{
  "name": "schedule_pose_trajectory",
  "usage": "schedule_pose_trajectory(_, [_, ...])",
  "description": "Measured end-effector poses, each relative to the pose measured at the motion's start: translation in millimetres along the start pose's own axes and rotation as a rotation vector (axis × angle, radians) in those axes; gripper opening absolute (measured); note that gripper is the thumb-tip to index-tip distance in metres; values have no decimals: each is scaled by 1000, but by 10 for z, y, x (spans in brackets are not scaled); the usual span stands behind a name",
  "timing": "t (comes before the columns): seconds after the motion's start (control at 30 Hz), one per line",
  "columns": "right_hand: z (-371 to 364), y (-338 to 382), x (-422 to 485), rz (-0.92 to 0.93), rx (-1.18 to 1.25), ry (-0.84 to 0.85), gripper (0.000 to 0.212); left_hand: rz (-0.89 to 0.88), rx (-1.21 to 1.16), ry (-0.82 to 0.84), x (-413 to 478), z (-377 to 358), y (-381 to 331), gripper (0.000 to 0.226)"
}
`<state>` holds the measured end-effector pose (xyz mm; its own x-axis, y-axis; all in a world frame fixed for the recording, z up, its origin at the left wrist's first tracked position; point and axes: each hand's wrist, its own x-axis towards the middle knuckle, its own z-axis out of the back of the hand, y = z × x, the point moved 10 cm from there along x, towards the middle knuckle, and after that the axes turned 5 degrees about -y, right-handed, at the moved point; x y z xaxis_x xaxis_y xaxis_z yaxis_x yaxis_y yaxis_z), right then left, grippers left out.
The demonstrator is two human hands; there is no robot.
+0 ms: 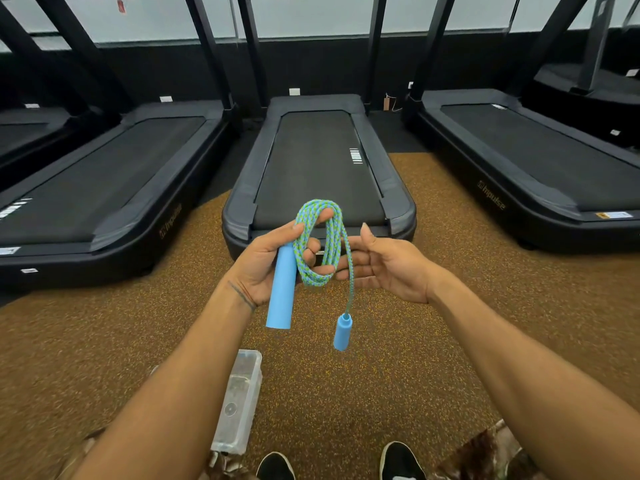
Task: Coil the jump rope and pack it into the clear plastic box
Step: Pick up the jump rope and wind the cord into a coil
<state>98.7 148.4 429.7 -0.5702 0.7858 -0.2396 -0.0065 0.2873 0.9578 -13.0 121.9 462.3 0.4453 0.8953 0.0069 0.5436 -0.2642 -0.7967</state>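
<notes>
The jump rope [320, 237], braided blue and green, is wound in several loops around my left hand [266, 263]. That hand also grips one light blue handle [282, 289], which points down along the palm. A short tail of rope runs down from the coil to the second blue handle [343, 332], which dangles free. My right hand [384, 266] is beside the coil, palm up, fingers spread and touching the loops from the right. The clear plastic box [239, 400] lies on the floor below my left forearm, partly hidden by it.
Three black treadmills [318, 161] stand side by side ahead, their rear ends close to my hands. The floor is brown speckled rubber [398, 375]. My black shoes [401, 460] show at the bottom edge.
</notes>
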Motion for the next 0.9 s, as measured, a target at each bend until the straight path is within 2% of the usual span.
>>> schedule_pose_trajectory(0.23, [-67, -131, -9, -25, 5, 41, 48, -36, -66, -45, 24, 58, -85, 66])
schedule_pose_trajectory(0.4, [-151, -200, -35, -5, -103, 60, 31, -78, -52, -121, 39, 65, -172, 44])
schedule_pose_trajectory(0.5, [-188, -219, -44, 11, -176, 56, 27, -89, -66, -162, 48, 61, -184, 41])
schedule_pose_trajectory(0.77, [-315, -286, -45, -6, -455, 97, 32, -160, -11, -253, 87, 108, -245, 35])
schedule_pose_trajectory(0.9, [-393, -240, -49, 75, -769, 102, 26, -203, 67, -343, 131, 176, -261, 38])
